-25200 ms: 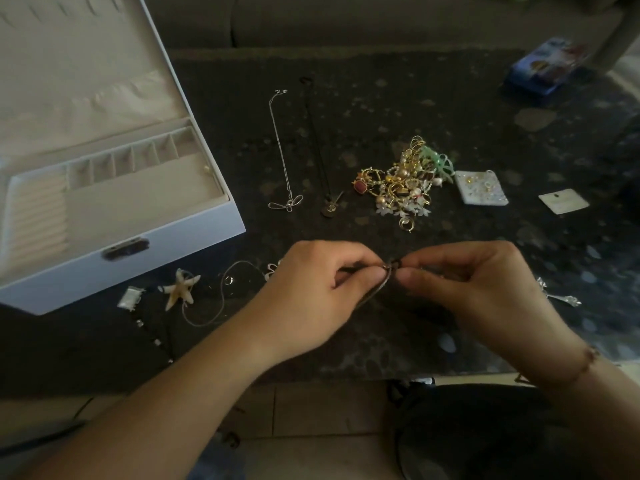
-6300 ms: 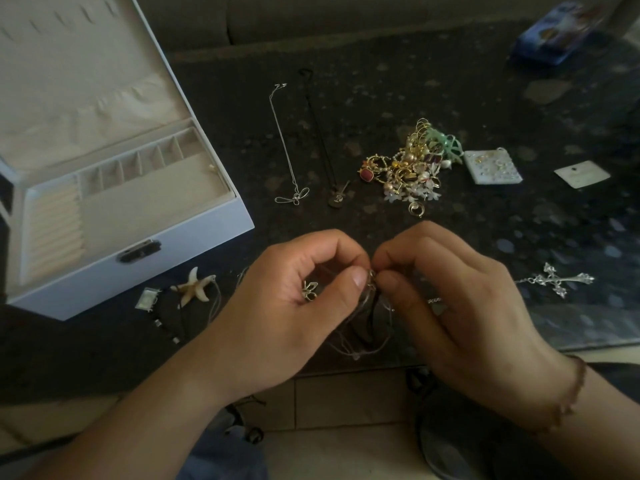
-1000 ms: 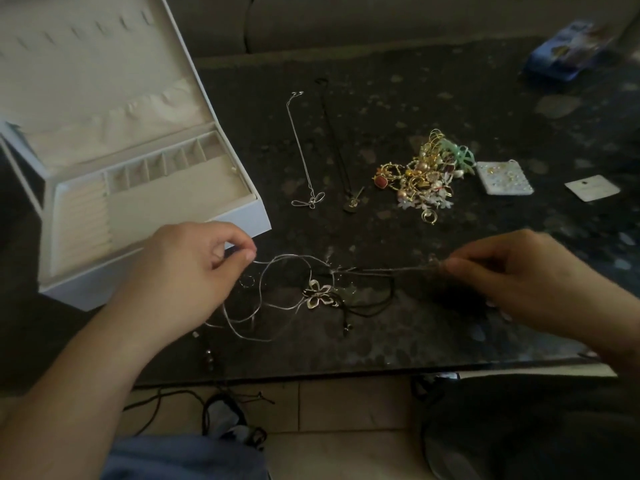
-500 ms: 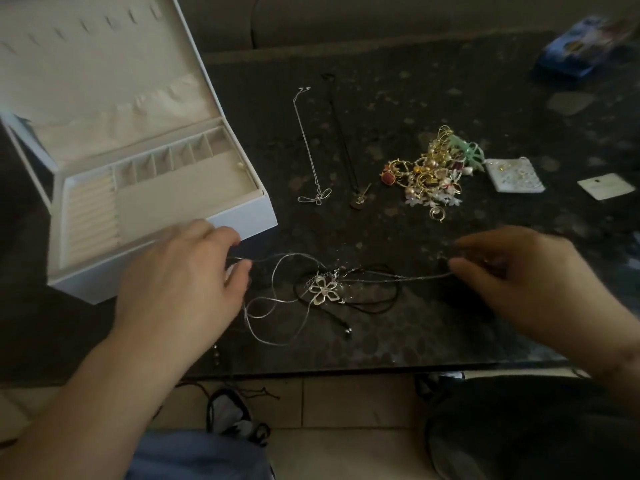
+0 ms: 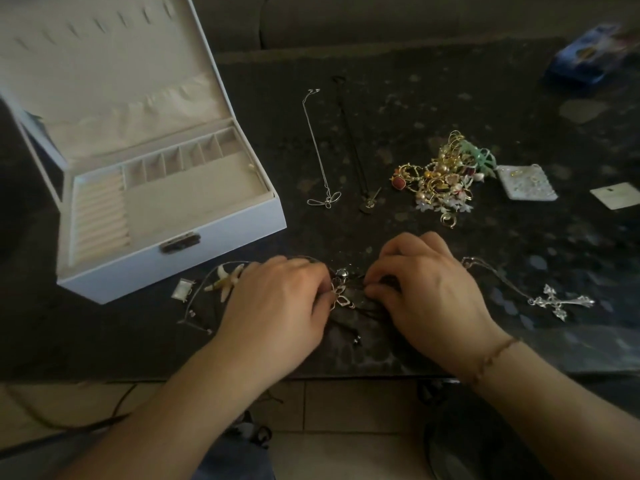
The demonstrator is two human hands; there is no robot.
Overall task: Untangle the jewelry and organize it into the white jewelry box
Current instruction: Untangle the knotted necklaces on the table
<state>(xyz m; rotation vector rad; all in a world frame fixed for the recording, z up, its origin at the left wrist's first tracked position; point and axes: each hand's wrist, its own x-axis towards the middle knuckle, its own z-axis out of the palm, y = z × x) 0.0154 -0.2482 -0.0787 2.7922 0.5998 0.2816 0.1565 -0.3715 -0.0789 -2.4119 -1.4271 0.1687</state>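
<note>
Both hands' fingertips curl out of sight at frame centre, the left hand (image 5: 277, 306) and right hand (image 5: 426, 292) covering most of the tangled chains (image 5: 341, 297); the blue box (image 5: 588, 60), upper right, is blurred.

The scene is dim and underexposed, with soft light falling from the upper left. The open white jewelry box with cream lining (image 5: 166, 188) is the brightest area, while the dark speckled stone table (image 5: 450, 81) swallows detail. Faint pale reflections show on the table's right side. The blue packet at the far right corner (image 5: 588, 57) is blurred. Wide-angle distortion bends the edges, and fine chains look soft.
</note>
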